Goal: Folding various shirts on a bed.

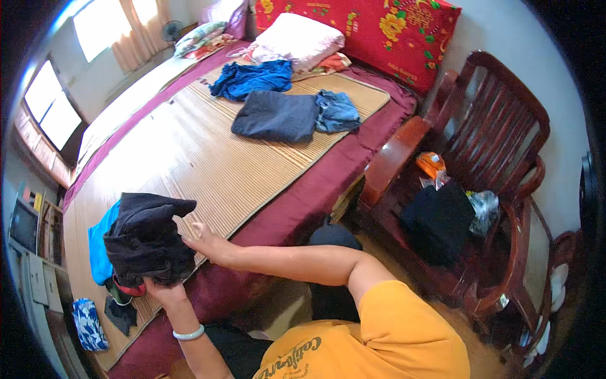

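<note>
A dark black garment (148, 237), bunched and partly folded, is held up over the near left part of the bed. My left hand (165, 292), with a pale bangle at the wrist, grips its lower edge from beneath; the fingertips are hidden by the cloth. At the garment's right side, my right hand (203, 242) has its fingers curled against the edge of the fabric. A bright blue cloth (101, 243) shows behind the garment. Below it lie red and dark pieces of clothing (121, 311), partly covered.
Folded dark trousers (276, 116), denim shorts (336, 112) and a blue garment (254, 79) lie on the bamboo mat (214, 164). A blue-and-white patterned bundle (90, 324) sits at the near left. A wooden armchair (394, 155) holding bags stands right of the bed.
</note>
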Demonstrator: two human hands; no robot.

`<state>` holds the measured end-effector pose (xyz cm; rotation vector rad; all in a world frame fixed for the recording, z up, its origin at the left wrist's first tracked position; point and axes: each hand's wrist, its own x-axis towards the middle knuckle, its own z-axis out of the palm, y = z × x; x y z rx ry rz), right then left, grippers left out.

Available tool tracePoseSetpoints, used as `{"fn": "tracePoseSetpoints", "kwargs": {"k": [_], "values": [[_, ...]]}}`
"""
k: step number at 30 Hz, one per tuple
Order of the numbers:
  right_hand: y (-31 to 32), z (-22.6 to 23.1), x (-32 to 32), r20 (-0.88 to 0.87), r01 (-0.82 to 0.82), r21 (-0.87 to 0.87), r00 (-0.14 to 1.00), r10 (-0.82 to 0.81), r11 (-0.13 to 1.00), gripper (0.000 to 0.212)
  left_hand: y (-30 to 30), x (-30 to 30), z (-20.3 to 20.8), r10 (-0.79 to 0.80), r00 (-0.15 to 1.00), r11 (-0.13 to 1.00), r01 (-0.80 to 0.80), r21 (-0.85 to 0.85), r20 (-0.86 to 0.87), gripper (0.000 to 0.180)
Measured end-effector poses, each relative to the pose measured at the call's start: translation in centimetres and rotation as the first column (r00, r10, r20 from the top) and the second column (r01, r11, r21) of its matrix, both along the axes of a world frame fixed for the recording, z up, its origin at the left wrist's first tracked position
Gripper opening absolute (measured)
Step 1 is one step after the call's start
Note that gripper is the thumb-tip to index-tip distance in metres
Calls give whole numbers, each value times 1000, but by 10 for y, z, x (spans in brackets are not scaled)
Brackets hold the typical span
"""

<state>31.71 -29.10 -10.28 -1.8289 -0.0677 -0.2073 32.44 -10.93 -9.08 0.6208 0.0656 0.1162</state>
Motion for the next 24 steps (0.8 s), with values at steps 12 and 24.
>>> {"fn": "tracePoseSetpoints", "kwargs": {"k": [12, 24], "values": [[-42, 45, 8, 127, -285, 943, 781, 611, 169, 53, -8, -14, -22, -390, 918, 896, 359, 261, 76, 54], [1, 4, 19, 199, -400, 706, 904, 378, 585, 40, 116, 14, -86, -449, 846, 279, -173, 945, 287, 83]]}}
